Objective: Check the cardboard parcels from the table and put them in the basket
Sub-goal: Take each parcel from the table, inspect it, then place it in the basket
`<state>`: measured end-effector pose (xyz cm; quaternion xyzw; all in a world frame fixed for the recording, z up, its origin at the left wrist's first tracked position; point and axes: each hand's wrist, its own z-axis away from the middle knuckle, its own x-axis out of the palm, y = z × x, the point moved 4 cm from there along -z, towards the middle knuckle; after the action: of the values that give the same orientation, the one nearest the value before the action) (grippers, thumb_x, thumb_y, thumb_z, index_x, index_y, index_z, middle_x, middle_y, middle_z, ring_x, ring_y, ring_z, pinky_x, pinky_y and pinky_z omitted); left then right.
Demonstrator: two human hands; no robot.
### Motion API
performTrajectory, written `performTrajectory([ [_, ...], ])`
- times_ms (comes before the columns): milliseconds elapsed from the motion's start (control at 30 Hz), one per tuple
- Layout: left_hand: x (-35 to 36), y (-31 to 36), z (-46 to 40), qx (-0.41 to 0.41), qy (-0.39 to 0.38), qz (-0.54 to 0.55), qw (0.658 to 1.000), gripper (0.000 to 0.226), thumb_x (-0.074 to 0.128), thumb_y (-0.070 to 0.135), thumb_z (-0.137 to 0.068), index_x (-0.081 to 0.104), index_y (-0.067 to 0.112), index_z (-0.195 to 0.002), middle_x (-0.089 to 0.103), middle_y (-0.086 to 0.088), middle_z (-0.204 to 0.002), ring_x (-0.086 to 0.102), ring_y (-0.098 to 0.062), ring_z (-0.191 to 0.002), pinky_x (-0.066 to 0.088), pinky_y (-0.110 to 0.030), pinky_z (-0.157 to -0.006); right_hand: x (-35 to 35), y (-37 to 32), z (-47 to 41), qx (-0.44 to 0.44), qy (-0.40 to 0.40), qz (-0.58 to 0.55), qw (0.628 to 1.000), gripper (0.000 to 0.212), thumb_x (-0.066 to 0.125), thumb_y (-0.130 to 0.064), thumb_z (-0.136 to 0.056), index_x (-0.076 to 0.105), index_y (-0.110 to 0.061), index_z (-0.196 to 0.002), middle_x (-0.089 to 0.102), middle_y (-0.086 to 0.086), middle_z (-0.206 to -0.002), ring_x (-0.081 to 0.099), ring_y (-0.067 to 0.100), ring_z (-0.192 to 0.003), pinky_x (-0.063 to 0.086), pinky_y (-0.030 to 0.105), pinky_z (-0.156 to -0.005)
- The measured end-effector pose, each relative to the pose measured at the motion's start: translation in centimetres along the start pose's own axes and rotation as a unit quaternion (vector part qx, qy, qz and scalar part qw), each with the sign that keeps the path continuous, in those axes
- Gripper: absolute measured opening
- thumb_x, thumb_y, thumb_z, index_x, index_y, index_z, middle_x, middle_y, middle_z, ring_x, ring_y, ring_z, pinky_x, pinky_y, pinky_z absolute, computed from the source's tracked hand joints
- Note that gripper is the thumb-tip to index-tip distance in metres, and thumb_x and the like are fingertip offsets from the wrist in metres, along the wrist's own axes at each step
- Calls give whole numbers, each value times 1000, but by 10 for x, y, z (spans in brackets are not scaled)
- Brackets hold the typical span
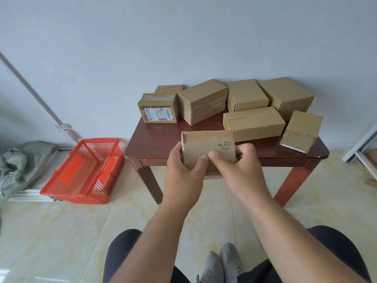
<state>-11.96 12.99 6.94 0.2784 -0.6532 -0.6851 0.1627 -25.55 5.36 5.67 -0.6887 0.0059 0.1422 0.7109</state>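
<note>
1. Head view: both hands hold one cardboard parcel (208, 150) above the near edge of the worktop (155, 144), clear of its surface.
2. Left hand (181, 170): fingers curled round the parcel's left edge, thumb on the near face.
3. Right hand (236, 166): thumb pressed on the near face, fingers wrapped behind the right edge.
4. Beyond the fingers: seven more parcels on the worktop; long parcel (254, 123) sits just behind the held one, labelled parcel (158, 108) at far left.
5. Flat parcel (301, 130) lies at the right near corner, close to the worktop edge.
6. Left of the fingers: red basket (85, 170) on the floor, beside the worktop leg, open floor between.
</note>
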Motion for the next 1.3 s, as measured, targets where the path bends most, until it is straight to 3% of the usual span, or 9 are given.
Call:
performTrajectory([
  [133, -2, 1, -2, 8, -1, -22, 1000, 38, 76, 39, -87, 61, 50, -120, 68, 7, -128, 67, -10, -118, 57, -35, -100, 3, 1, 2, -12, -4, -9, 1000, 60, 85, -49, -82, 55, -24, -128, 70, -12, -113, 69, 1, -99, 53, 21, -78],
  [267, -2, -2, -3, 5, -4, -19, 1000, 39, 71, 51, -81, 66, 46, -119, 70, 4, -127, 67, -17, -120, 56, -43, -102, 5, -3, 3, -46, -9, 22, 999, 81, 69, -74, -68, 62, -32, -137, 69, -7, -127, 68, 7, -111, 59, 37, -95],
  [400, -4, -8, -3, -11, 33, 3, 999, 23, 76, 45, -91, 62, 48, -109, 69, 7, -125, 66, -10, -116, 57, -34, -98, 5, -2, 4, -42, -14, 19, 999, 70, 72, -70, -71, 64, -34, -131, 69, -8, -125, 69, 8, -109, 60, 39, -93],
  [633, -6, -10, -3, -8, 36, -22, 999, 42, 76, 38, -94, 54, 35, -130, 62, 10, -131, 62, -2, -114, 51, -8, -77, 2, 0, -1, -15, 13, -16, 1000, 46, 83, -47, -86, 63, -26, -122, 70, -9, -112, 67, 2, -96, 48, 16, -70],
  [767, -5, -11, -3, -7, 34, -19, 999, 46, 77, 34, -94, 53, 31, -133, 62, 11, -129, 62, 1, -110, 49, -4, -75, 2, -4, -1, -15, 31, -20, 999, 47, 82, -51, -84, 63, -25, -118, 70, -10, -108, 67, 2, -94, 47, 19, -69],
  [1000, -7, -9, -8, -15, 59, 2, 998, 62, 71, 64, -73, 66, 25, -121, 68, -4, -123, 70, -18, -108, 61, -46, -93, 6, 0, 4, -40, 9, 18, 999, 43, 85, -48, -83, 61, -31, -115, 67, -5, -119, 66, 3, -100, 49, 19, -75],
  [1133, -6, -8, -6, 1, 57, -30, 998, 56, 71, 61, -83, 67, 23, -124, 65, 1, -123, 65, -12, -107, 58, -26, -85, 3, -6, 2, -30, 20, 9, 999, 43, 84, -49, -83, 59, -30, -113, 65, -5, -117, 66, 3, -96, 50, 22, -73],
  [1200, -6, -10, -6, 4, 55, -46, 997, 54, 73, 52, -91, 62, 21, -134, 58, 7, -128, 59, 0, -109, 49, -6, -77, 3, -9, 0, -24, 29, 1, 999, 45, 83, -53, -84, 58, -28, -112, 65, -6, -115, 66, 5, -95, 48, 22, -69],
  [1300, -5, -10, -3, 4, 50, -49, 997, 52, 74, 46, -94, 57, 24, -138, 52, 15, -129, 52, 15, -107, 41, 4, -72, 3, -10, 0, -21, 38, -8, 999, 49, 81, -58, -83, 57, -25, -111, 66, -7, -112, 66, 7, -95, 48, 25, -70],
])
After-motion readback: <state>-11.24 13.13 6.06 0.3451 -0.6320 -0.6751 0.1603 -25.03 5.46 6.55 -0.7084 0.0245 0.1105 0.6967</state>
